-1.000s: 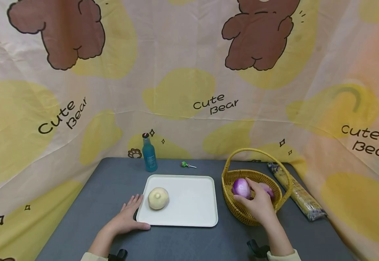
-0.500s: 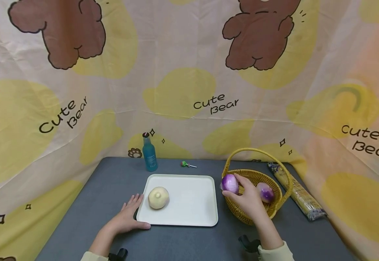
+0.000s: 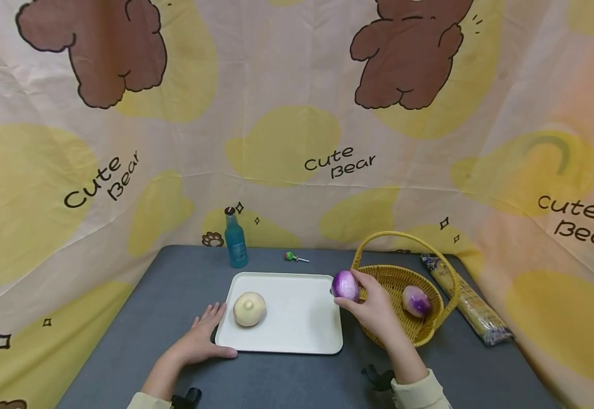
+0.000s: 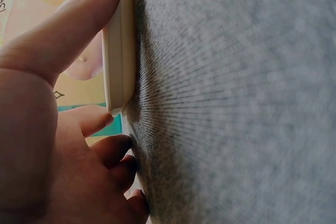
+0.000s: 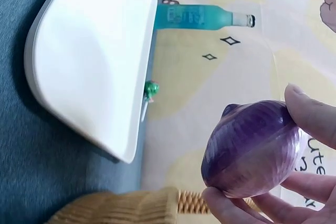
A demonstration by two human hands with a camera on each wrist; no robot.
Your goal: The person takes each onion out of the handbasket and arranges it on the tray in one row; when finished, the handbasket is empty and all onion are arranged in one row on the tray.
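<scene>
My right hand (image 3: 376,309) grips a purple onion (image 3: 345,285) between thumb and fingers, held up between the wicker basket (image 3: 373,335) and the white tray (image 3: 297,312). In the right wrist view the onion (image 5: 252,148) is clear of the basket's rim. My left hand (image 3: 199,342) lies spread at the tray's near left corner. Its thumb (image 4: 79,24) runs along the tray edge in the left wrist view, and the index fingertip touches the corner. A pale round onion (image 3: 249,309) sits on the tray's left part. Another purple-and-white onion (image 3: 416,301) remains inside the basket.
A blue bottle (image 3: 236,241) stands behind the tray, with a green-headed lollipop (image 3: 294,257) to its right. The basket's tall handle (image 3: 404,234) arches over it. A long yellowish packet (image 3: 476,309) lies right of the basket, and a patterned cloth (image 3: 276,142) hangs behind the table.
My right hand has lifted the purple onion out of the basket and carried it left toward the tray's right edge. The left hand has stayed at the tray corner.
</scene>
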